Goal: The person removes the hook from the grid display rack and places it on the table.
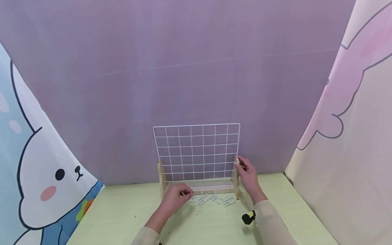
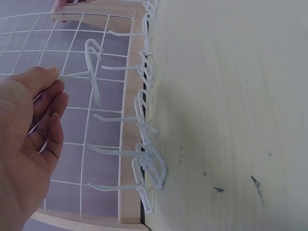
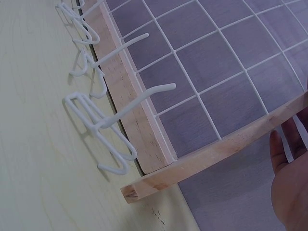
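A white wire grid (image 1: 192,146) stands upright in a wooden stand with a base bar (image 1: 214,191). My left hand (image 1: 178,196) pinches a white metal hook (image 2: 91,72) by the end of its prong, between thumb and forefinger. In the left wrist view the hook overlaps the lower grid. My right hand (image 1: 248,174) grips the top of the stand's right post (image 3: 216,147) beside the grid's edge, its fingers partly out of the right wrist view. Several more white hooks (image 1: 228,201) lie in a row on the table along the base, prongs pointing up.
The pale yellow table (image 1: 211,226) has small dark marks on its surface. Behind the stand hangs a purple-grey backdrop (image 1: 196,85). Cartoon-printed cloths flank both sides, a rabbit (image 1: 39,194) on the left one. A black camera (image 1: 248,217) sits at the right wrist.
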A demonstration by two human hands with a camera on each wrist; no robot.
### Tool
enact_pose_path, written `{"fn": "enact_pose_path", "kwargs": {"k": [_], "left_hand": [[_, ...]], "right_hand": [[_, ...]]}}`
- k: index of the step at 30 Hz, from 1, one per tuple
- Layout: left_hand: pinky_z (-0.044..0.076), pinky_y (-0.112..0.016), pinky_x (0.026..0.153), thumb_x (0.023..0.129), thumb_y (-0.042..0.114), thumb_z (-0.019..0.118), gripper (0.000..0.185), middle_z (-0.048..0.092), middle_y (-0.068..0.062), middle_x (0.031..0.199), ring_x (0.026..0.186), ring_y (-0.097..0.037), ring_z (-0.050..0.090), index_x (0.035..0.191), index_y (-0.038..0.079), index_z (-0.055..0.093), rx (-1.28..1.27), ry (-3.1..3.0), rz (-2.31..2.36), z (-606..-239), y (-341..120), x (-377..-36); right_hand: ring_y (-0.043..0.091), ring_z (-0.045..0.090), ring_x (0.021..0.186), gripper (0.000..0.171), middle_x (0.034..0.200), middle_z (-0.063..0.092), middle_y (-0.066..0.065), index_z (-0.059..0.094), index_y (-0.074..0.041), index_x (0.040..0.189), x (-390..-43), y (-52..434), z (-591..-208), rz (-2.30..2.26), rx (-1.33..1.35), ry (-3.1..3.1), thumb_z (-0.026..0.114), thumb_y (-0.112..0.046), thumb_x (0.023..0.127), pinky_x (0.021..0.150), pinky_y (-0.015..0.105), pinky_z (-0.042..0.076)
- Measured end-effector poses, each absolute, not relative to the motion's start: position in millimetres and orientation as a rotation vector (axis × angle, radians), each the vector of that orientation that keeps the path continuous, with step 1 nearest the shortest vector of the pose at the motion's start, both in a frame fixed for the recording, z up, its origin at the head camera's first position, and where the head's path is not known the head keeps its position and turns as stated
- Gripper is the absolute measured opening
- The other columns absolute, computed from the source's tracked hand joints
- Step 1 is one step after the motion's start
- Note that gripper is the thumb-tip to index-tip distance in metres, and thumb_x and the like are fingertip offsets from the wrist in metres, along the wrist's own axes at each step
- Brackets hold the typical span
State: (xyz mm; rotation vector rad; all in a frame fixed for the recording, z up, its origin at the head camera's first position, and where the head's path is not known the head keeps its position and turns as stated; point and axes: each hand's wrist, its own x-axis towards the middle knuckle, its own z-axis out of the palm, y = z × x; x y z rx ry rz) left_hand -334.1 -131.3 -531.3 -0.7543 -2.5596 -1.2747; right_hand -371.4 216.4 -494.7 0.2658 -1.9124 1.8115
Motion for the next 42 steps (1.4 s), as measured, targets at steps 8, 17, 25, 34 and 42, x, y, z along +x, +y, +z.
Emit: {"fn": "enact_pose_path", "kwargs": {"k": [8,17,25,34,42], "left_hand": [[0.060,-0.025,0.077,0.099,0.010,0.084,0.008,0.075,0.014,0.094,0.086,-0.003,0.067,0.097,0.018,0.084,-0.762,-2.579,-1.216,-538,-132,-336],[0.057,-0.025,0.077,0.098,0.011,0.085,0.011,0.071,0.018,0.092,0.085,-0.001,0.065,0.096,0.022,0.084,-0.764,-2.611,-1.176,-546,-132,-337],[0.057,-0.026,0.077,0.098,0.011,0.085,0.002,0.073,0.017,0.094,0.086,-0.001,0.066,0.098,0.013,0.085,-0.814,-2.593,-1.161,-555,-133,-340],[0.056,-0.026,0.077,0.095,0.006,0.085,0.007,0.074,0.015,0.093,0.085,-0.001,0.066,0.099,0.011,0.084,-0.821,-2.615,-1.173,-562,-132,-341],[0.057,-0.026,0.077,0.094,0.003,0.085,0.009,0.073,0.014,0.093,0.084,-0.001,0.066,0.098,0.011,0.084,-0.834,-2.629,-1.153,-568,-131,-345]], "right_hand": [[0.005,0.065,0.102,0.038,0.135,0.063,0.037,0.062,0.014,0.143,-378,218,-500,1.803,0.260,-1.920,0.069,0.006,0.106,0.087,0.014,0.057],[0.003,0.065,0.103,0.037,0.137,0.065,0.031,0.066,0.006,0.144,-402,225,-526,1.788,0.225,-1.917,0.069,0.001,0.108,0.087,0.012,0.056],[0.004,0.067,0.104,0.036,0.133,0.067,0.027,0.069,0.002,0.143,-402,226,-527,1.795,0.243,-1.899,0.072,-0.002,0.107,0.086,0.016,0.059],[0.004,0.066,0.103,0.035,0.132,0.067,0.026,0.069,0.003,0.142,-400,223,-524,1.765,0.234,-1.911,0.071,0.000,0.107,0.085,0.015,0.058],[0.001,0.064,0.103,0.038,0.136,0.064,0.031,0.065,0.009,0.144,-388,220,-510,1.795,0.237,-1.935,0.069,0.002,0.107,0.086,0.015,0.058]]}}
